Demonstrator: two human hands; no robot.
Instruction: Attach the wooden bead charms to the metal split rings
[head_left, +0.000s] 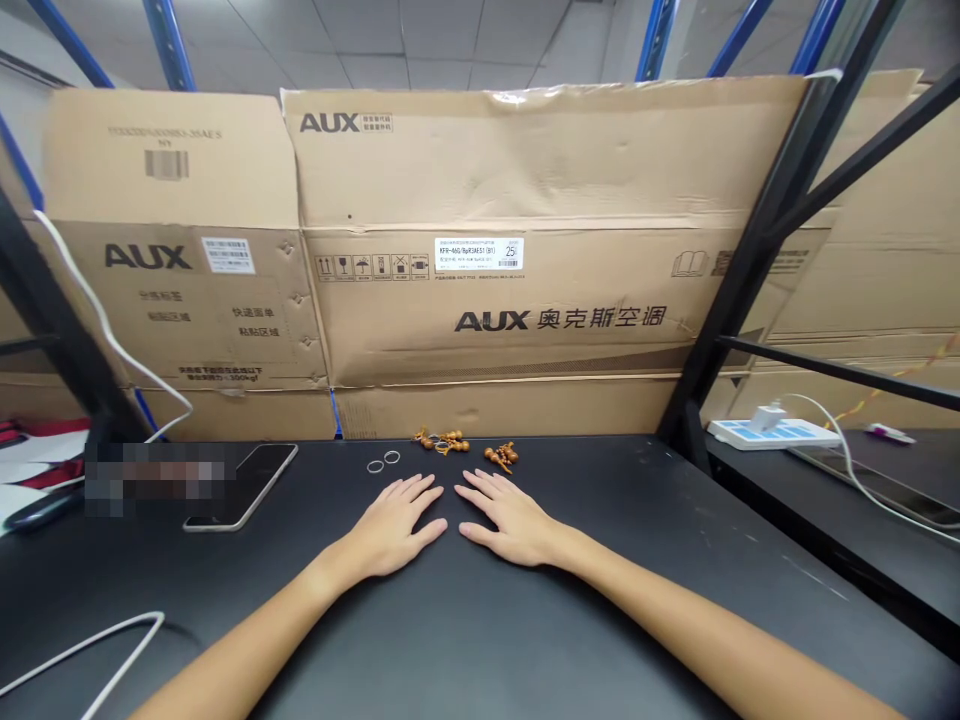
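My left hand [396, 525] and my right hand [507, 520] lie flat, palms down, side by side on the black table [525, 620], thumbs almost touching. Both are open and hold nothing. Just beyond the fingertips lie two small metal rings [383, 462], a cluster of small brown gourd-shaped charms [443, 441] and a second smaller cluster [501, 456]. The hands touch none of them.
A phone [241, 486] lies face up to the left, next to a blurred patch. Large AUX cardboard boxes [510, 250] wall off the back. A white cable [90, 650] runs at the near left. A power strip [772, 432] sits on the table to the right, behind black frame bars.
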